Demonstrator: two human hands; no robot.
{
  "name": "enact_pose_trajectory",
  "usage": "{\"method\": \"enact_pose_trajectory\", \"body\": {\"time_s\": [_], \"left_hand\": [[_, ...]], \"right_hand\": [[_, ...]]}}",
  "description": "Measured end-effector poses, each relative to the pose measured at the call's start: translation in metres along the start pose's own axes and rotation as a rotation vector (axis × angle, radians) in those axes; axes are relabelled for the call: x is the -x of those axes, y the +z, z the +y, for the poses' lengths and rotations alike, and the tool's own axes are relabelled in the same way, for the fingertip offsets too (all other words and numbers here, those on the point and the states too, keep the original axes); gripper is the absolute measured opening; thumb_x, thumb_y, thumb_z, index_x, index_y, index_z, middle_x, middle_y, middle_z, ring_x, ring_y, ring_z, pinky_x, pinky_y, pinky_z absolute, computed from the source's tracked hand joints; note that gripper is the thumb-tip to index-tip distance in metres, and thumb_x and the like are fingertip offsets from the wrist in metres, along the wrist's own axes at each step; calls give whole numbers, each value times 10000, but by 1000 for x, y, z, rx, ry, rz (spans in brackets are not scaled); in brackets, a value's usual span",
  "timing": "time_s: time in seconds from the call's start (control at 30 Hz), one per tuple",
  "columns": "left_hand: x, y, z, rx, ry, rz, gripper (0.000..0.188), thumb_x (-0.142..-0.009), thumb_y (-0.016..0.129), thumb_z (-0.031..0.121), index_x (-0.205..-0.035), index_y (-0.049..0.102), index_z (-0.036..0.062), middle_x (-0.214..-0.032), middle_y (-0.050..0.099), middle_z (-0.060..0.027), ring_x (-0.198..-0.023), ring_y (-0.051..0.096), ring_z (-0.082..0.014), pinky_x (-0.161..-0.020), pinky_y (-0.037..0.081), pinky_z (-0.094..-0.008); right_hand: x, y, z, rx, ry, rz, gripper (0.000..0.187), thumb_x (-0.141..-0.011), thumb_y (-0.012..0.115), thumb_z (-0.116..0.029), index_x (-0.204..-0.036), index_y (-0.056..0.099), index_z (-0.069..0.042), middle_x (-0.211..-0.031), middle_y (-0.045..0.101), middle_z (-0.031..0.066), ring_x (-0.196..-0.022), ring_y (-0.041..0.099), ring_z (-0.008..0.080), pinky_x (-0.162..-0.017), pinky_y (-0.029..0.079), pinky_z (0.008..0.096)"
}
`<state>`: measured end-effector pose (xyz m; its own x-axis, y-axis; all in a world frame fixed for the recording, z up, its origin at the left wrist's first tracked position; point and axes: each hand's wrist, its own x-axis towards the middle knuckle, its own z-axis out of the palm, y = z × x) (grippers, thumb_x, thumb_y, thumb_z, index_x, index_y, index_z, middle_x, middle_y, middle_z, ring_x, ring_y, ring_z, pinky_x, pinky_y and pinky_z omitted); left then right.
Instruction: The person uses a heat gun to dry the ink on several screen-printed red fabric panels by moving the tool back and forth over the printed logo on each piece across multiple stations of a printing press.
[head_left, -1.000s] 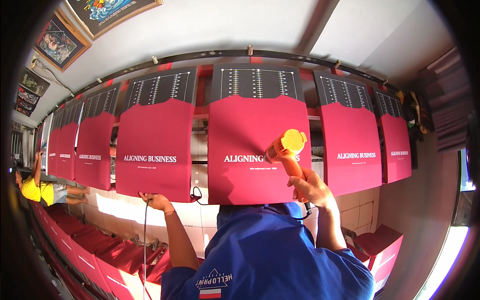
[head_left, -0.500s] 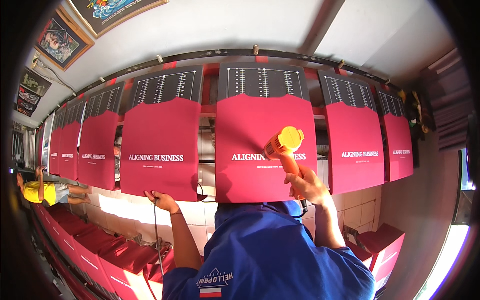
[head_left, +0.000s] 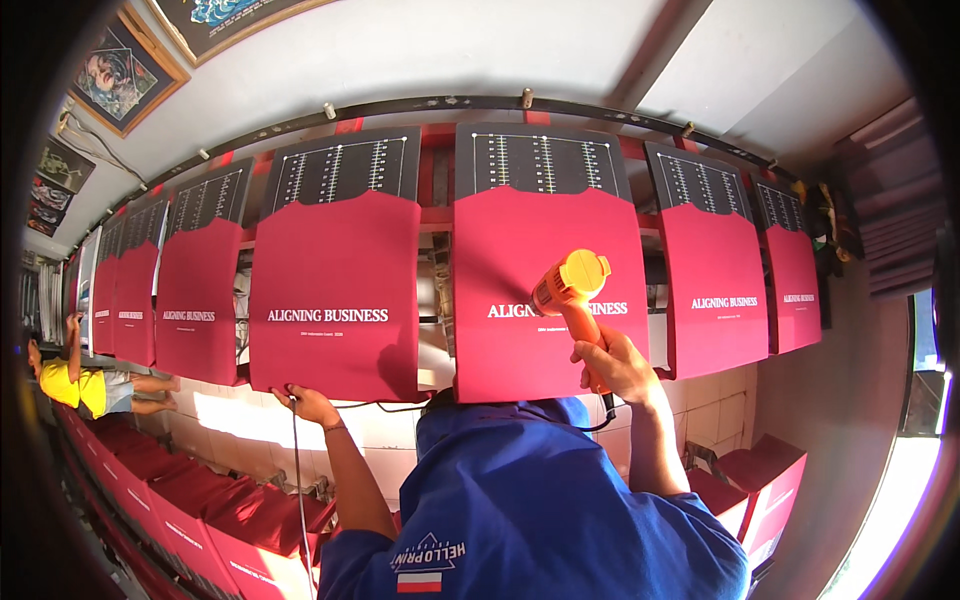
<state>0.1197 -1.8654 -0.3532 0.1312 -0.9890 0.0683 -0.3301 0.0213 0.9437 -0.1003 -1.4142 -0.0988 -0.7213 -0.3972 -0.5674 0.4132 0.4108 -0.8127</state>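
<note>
My right hand [head_left: 612,362] stays clamped on the orange plastic heat gun [head_left: 570,290], now higher at one o'clock against the middle crimson hanging sheet [head_left: 545,290], while my left hand [head_left: 308,402] still pinches the neighbouring crimson sheet's [head_left: 335,300] bottom edge at ten o'clock, a gap between them.

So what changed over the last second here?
Very little. The right hand keeps its grip on the orange heat gun, which has edged slightly up along the middle red sheet. The left hand stays at the lower edge of the neighbouring red sheet. Nothing was picked up or released.
</note>
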Motion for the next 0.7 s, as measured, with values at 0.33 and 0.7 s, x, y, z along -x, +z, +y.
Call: {"method": "enact_pose_trajectory", "body": {"time_s": [0.33,0.7], "left_hand": [[-13,10,-4,-3,-3,56,515,-1032,474,231,-1474,350,0,-1381,512,-277,-1128,608,-364,-953,510,-417],[-15,12,-7,115,-11,67,478,-1013,504,184,-1449,395,21,-1389,503,-249,-1096,609,-334,-917,522,-412]], "right_hand": [[-4,23,1,6,56,11,287,-980,583,-270,-1053,595,8,-815,638,57,-599,619,109,-507,489,252],[-5,51,-13,63,34,45,288,-986,570,-297,-1014,596,-12,-697,610,34,-591,614,97,-520,480,229]]}}
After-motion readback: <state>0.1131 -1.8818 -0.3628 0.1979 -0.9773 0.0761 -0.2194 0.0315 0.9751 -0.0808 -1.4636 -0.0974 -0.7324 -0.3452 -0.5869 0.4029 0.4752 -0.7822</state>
